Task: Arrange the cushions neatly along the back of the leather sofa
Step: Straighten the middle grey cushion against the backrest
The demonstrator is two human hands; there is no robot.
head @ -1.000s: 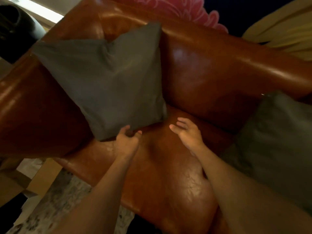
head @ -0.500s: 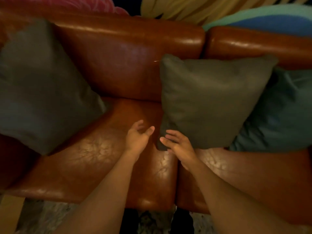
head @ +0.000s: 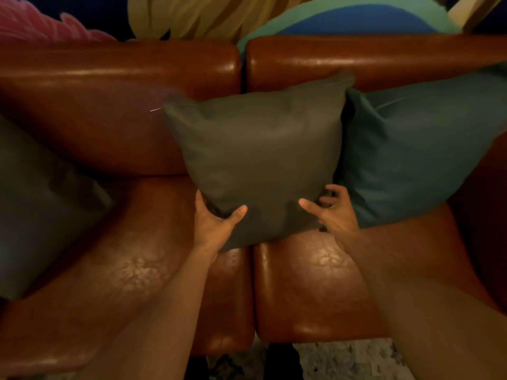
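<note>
1. The olive-grey cushion [head: 260,160] is the landmark here: it stands tilted against the backrest of the brown leather sofa [head: 115,127], over the gap between the two seat pads, with its lower edge at the seat.
2. The left hand [head: 214,226] grasps the lower left corner of that cushion, thumb pressed on the front face and fingers wrapped behind the edge.
3. The right hand [head: 333,212] grips the lower right corner of the same cushion, thumb on the front face, fingers curled around the side; some fingertips are blurred.
4. A teal cushion [head: 419,157] leans on the backrest just to the right of the olive-grey cushion, touching its right edge and partly tucked behind it.
5. A dark grey cushion [head: 41,204] lies well to the left of the olive-grey cushion, at the left end of the seat, cut off by the frame edge.
6. Bare leather of the backrest and seat shows between the dark grey cushion and the olive-grey cushion.
7. Behind the sofa, above the olive-grey cushion, hangs a wall painting [head: 192,17] with pink, yellow and blue-green shapes.
8. Below the olive-grey cushion, past the front of the seat pads, a patterned rug [head: 348,360] covers the floor.
</note>
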